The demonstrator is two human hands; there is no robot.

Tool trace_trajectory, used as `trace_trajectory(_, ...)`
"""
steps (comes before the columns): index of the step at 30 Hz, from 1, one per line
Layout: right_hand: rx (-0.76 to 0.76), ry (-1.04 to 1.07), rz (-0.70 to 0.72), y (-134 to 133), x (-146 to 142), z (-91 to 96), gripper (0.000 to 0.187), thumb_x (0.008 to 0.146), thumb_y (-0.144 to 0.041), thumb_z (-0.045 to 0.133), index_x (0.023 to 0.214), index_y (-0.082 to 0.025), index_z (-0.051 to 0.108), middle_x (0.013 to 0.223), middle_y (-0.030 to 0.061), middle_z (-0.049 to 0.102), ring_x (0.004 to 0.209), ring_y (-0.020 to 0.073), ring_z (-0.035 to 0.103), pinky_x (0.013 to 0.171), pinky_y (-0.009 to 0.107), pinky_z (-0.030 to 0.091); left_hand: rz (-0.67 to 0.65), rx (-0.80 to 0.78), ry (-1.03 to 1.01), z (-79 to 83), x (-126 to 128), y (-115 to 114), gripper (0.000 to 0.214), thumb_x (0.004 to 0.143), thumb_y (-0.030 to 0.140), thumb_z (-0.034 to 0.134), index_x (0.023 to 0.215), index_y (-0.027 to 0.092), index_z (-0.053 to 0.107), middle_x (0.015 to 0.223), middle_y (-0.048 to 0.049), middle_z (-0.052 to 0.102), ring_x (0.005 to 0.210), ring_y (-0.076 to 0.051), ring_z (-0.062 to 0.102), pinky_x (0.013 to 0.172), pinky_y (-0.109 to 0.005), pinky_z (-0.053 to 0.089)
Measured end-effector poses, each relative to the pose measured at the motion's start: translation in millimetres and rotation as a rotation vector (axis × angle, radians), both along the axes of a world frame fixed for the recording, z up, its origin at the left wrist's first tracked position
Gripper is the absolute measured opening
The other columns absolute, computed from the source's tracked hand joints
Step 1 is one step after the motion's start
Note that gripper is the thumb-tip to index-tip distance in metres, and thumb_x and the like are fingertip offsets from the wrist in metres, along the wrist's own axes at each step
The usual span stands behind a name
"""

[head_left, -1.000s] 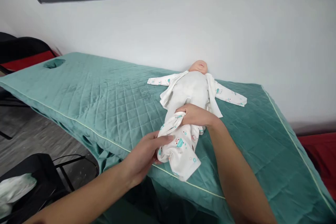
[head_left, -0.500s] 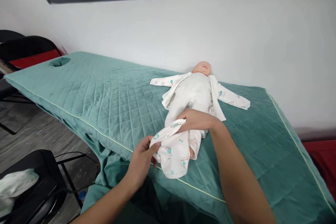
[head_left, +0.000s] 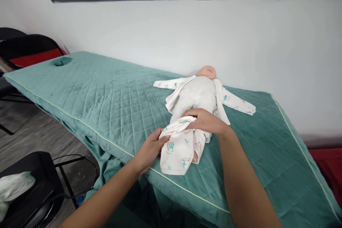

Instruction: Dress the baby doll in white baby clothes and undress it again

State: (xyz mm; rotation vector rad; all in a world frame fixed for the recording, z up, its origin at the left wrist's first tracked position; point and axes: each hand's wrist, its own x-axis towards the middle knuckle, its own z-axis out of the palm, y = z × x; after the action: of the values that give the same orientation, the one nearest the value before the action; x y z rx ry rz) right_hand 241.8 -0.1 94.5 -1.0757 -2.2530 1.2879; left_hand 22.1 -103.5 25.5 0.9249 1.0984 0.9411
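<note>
A baby doll (head_left: 199,92) lies on its back, its head against the wall side. It wears an open white printed jacket (head_left: 238,104) with both sleeves spread outward. White printed baby pants (head_left: 177,153) are around its lower legs, and part of a foot shows at one leg opening. My left hand (head_left: 153,148) pinches the outer left edge of the pants, thumb on top. My right hand (head_left: 204,121) grips the bunched waistband between the doll's legs; its fingertips are partly hidden in the cloth.
The doll lies on a bed with a green quilted cover (head_left: 114,96), which has a face hole (head_left: 62,61) at its far left. A black chair (head_left: 34,181) at lower left bears a white cloth (head_left: 16,187). Behind the bed stands a white wall (head_left: 128,32).
Both hands have shifted slightly, the left one up and to the right, drawing the pants a little higher along the doll's leg. The doll stays in place.
</note>
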Motion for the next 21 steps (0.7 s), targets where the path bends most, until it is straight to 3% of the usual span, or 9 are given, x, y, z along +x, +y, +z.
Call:
trace_trajectory(3, -0.019, -0.053, -0.020, -1.7, 1.2, 0.8, 0.020, 0.078, -0.035, 0.070, 0.091, -0.020, 0.069, 0.090, 0.0003, 0.069, 0.085, 0.0200, 0.062, 0.072, 0.028, 0.044, 0.008, 0.103, 0.076, -3.0, -3.7, 10.0, 0.037, 0.086, 0.054, 0.064, 0.095, 0.019, 0.056, 0.078, 0.0036, 0.055, 0.067, -0.012, 0.049, 0.061, -0.024, 0.038)
trace_trajectory(7, -0.028, -0.092, -0.030, -3.3, -0.8, 1.2, 0.028, 0.079, -0.045, 0.070, 0.090, -0.020, 0.067, 0.089, 0.0003, 0.067, 0.080, 0.0188, 0.060, 0.065, 0.027, 0.042, 0.030, 0.299, 0.367, -0.3, -10.8, 33.3, 0.025, 0.091, 0.044, 0.056, 0.096, 0.019, 0.059, 0.083, 0.0006, 0.060, 0.076, -0.016, 0.054, 0.067, -0.026, 0.041)
trace_trajectory(10, -0.009, -0.097, -0.054, -2.7, -1.6, 1.7, 0.026, 0.080, -0.042, 0.069, 0.093, -0.020, 0.066, 0.090, 0.0007, 0.068, 0.082, 0.0189, 0.061, 0.065, 0.027, 0.042, 0.033, 0.446, 0.521, -0.1, -13.2, 57.4, 0.019, 0.091, 0.036, 0.053, 0.099, 0.020, 0.061, 0.088, -0.0027, 0.067, 0.082, -0.020, 0.059, 0.074, -0.030, 0.043)
trace_trajectory(17, 0.041, -0.011, -0.151, 2.1, 1.4, -2.3, 0.025, 0.081, -0.031, 0.065, 0.102, -0.020, 0.066, 0.105, 0.0049, 0.071, 0.096, 0.0236, 0.064, 0.078, 0.032, 0.048, 0.053, 0.614, 0.535, -0.2, -6.8, 102.8, 0.018, 0.085, 0.035, 0.061, 0.098, 0.024, 0.066, 0.098, -0.0076, 0.071, 0.093, -0.028, 0.063, 0.084, -0.034, 0.045)
trace_trajectory(21, 0.019, -0.017, -0.248, 4.0, 2.5, -6.8, 0.024, 0.080, -0.027, 0.061, 0.102, -0.020, 0.065, 0.105, 0.0048, 0.070, 0.096, 0.0238, 0.064, 0.079, 0.033, 0.048, -0.030, 0.691, 0.613, -0.5, -5.1, 113.9, 0.028, 0.091, 0.036, 0.052, 0.105, 0.017, 0.067, 0.105, -0.0104, 0.070, 0.098, -0.028, 0.063, 0.087, -0.035, 0.045)
